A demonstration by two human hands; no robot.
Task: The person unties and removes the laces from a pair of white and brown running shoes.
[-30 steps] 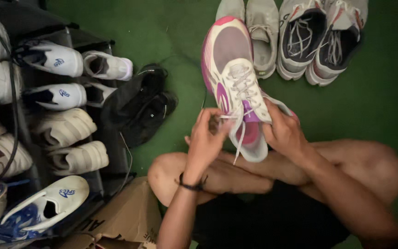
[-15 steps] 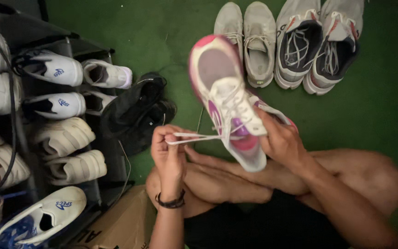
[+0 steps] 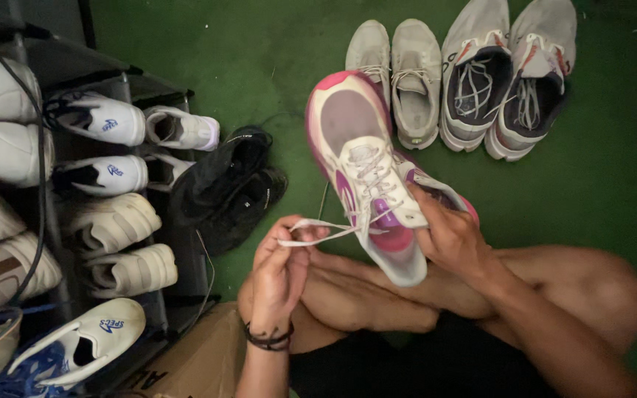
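A white running shoe with pink and purple panels and a thick pale sole [image 3: 366, 173] is being held up above the crossed bare legs [image 3: 377, 295] of a seated person, its toe pointing away toward the top of the view. The right hand [image 3: 453, 239] is being kept clamped around the shoe's heel and collar, fingers wrapped over the far side. The left hand [image 3: 282, 269] is being held well to the left of the shoe, lower than its toe, with thumb and fingers pinched shut on the end of a flat white lace [image 3: 318, 230]. The lace is being drawn taut, running almost level from the pinch across to the eyelets at the shoe's middle. The two hands are being kept apart, joined only by that lace. A dark corded bracelet [image 3: 268, 339] is being worn at the left wrist.

Beyond the shoe, on the green floor [image 3: 599, 191], a pair of pale grey trainers [image 3: 396, 74] and a pair of grey trainers with dark insides [image 3: 506, 77] are lying side by side. A pair of black shoes [image 3: 230, 184] is lying to the left of the held shoe, beside a dark rack [image 3: 149, 96] on which white trainers [image 3: 105, 177] are being stored in rows. A brown cardboard box [image 3: 193, 361] is lying just beside the left forearm
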